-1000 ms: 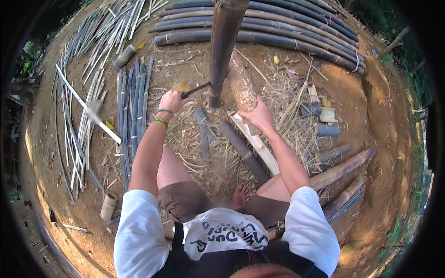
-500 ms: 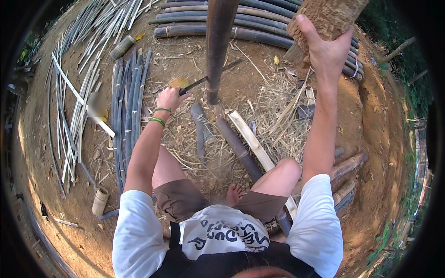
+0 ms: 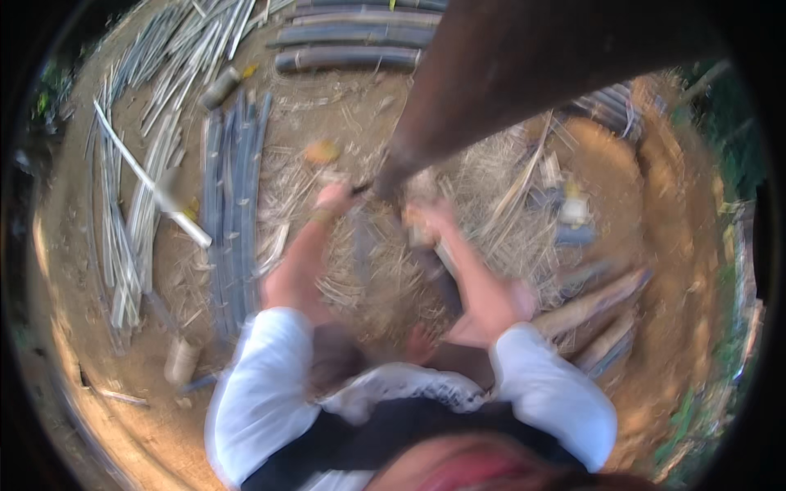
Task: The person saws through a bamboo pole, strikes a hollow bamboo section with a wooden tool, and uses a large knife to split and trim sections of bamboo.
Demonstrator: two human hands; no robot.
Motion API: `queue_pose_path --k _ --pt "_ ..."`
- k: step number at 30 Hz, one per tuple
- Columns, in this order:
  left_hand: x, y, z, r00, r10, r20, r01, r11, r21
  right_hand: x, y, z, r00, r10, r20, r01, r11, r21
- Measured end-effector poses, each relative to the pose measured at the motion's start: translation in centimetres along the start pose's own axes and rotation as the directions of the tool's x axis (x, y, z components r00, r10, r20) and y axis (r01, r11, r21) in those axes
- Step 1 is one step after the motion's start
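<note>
A thick dark bamboo pole (image 3: 508,90) slants across the upper middle, its narrow end down between my hands and its wide end up toward the right. My left hand (image 3: 334,195), closed, grips the dark handle of a long knife (image 3: 360,189) beside the pole's lower end. The blade is hidden behind the pole. My right hand (image 3: 434,217) is on the other side of that end, close to another dark bamboo piece (image 3: 438,278) on the ground. Motion smears its fingers, so its grip is unclear. A pale block (image 3: 575,210) sits farther right.
Dark bamboo lengths (image 3: 235,204) and many pale split strips (image 3: 135,221) lie at the left. Whole poles (image 3: 352,57) are stacked at the back, with more bamboo (image 3: 594,303) at the right. Shavings (image 3: 508,213) cover the ground ahead of me. A short bamboo tube (image 3: 181,360) stands at lower left.
The upright pole has tipped to the right and toward me. My right hand has let go of the wooden block and come down beside the pole's lower end. My left hand shifted right and nearer.
</note>
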State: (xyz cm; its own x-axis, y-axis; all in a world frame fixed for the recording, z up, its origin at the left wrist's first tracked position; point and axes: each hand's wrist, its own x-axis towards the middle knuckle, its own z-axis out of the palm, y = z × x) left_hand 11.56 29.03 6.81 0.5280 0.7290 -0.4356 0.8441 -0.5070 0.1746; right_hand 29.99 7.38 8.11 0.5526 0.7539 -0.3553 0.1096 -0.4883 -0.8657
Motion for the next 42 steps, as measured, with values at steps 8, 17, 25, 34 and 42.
queue_pose_path --k 8,17,25,34,42 --pt "2.2 -0.2 -2.3 0.999 -0.036 -0.006 0.036 0.999 0.007 6.8 -4.8 9.4 0.868 0.461 -0.184 -0.362 0.842 0.400" --pt "0.4 -1.6 -1.4 0.981 -0.108 0.158 0.144 0.960 -0.240 7.4 -5.9 9.1 0.827 0.512 -0.231 -0.257 0.711 0.655" --pt "-5.4 -2.4 6.1 0.917 0.011 0.398 0.327 0.552 -0.767 9.1 4.0 -1.0 0.770 0.214 -0.601 -0.391 0.903 -0.179" --pt "-11.4 1.3 12.1 0.915 -0.074 0.396 0.388 -0.095 -0.917 -4.2 -0.1 11.6 0.905 -0.389 -0.171 0.162 0.688 -0.707" --pt "-12.3 4.9 10.9 0.922 0.058 0.382 0.373 0.125 -0.919 -2.6 10.1 12.0 0.952 0.242 -0.188 -0.257 0.965 -0.058"
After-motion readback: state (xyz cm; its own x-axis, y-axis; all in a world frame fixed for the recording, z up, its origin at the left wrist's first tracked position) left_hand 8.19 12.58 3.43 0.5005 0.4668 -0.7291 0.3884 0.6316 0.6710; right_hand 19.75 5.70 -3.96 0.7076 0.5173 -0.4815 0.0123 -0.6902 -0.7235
